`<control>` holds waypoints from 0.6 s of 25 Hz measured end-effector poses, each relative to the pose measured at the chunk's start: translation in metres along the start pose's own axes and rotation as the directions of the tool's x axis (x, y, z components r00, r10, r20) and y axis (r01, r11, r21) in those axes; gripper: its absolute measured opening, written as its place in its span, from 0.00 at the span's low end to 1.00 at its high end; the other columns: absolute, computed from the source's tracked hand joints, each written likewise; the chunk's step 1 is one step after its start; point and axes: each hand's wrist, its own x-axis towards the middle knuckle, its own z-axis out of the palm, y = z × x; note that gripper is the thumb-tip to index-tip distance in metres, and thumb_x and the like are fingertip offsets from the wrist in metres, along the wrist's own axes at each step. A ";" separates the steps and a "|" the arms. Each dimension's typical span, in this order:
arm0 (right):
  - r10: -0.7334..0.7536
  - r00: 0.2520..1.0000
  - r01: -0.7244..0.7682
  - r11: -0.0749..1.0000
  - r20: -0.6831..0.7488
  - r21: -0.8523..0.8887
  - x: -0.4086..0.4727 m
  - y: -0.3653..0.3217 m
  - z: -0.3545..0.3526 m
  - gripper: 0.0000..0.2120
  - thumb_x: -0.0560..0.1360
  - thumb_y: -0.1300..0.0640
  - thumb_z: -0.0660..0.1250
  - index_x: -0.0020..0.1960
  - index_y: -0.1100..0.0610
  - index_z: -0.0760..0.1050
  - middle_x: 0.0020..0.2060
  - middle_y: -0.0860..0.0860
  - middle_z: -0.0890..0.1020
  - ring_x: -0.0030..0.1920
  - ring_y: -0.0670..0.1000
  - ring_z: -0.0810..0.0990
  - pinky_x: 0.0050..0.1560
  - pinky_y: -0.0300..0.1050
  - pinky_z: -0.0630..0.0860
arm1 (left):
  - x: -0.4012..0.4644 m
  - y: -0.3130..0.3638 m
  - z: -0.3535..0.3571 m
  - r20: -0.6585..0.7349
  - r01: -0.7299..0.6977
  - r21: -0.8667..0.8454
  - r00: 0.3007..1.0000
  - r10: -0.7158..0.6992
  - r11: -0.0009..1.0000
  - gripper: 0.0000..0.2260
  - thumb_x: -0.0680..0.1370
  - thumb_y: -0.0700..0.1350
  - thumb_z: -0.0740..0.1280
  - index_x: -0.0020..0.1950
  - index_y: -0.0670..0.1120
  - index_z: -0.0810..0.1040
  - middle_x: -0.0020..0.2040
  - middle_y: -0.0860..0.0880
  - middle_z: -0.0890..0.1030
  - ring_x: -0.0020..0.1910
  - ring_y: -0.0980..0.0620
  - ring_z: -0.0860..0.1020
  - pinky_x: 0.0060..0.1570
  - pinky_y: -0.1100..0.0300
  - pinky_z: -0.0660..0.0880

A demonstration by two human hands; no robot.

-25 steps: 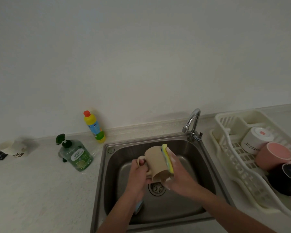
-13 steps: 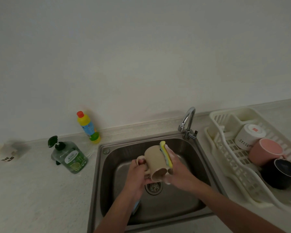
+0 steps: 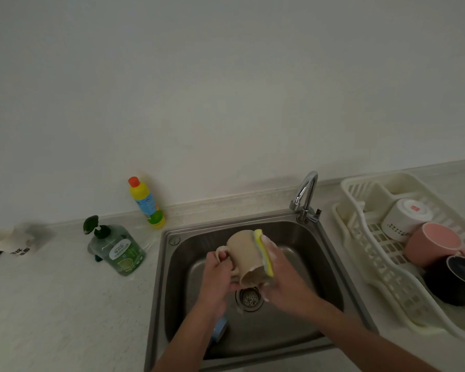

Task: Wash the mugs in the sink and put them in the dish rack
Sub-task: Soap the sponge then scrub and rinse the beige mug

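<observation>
Beige mug unmoved at frame centre over sink, left hand still gripping its handle, right hand still pressing yellow sponge flat against its side.

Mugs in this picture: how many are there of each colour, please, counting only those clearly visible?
Beige mug, held over the sink: 1
White mug, in the dish rack: 1
Pink mug, in the rack: 1
Black mug, in the rack: 1
Total: 4

You're looking at a green soap pump bottle sitting beside a yellow bottle (orange cap), with a white cup blurring at the counter's far left.
</observation>
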 end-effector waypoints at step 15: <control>-0.183 0.981 0.194 0.913 0.064 -0.359 -0.004 0.015 0.025 0.48 0.67 0.59 0.60 0.80 0.52 0.39 0.77 0.43 0.33 0.78 0.51 0.31 0.78 0.50 0.45 | 0.004 -0.012 0.007 -0.018 -0.073 0.247 0.997 0.080 0.966 0.04 0.84 0.42 0.57 0.55 0.44 0.70 0.52 0.41 0.77 0.46 0.50 0.77 0.35 0.62 0.78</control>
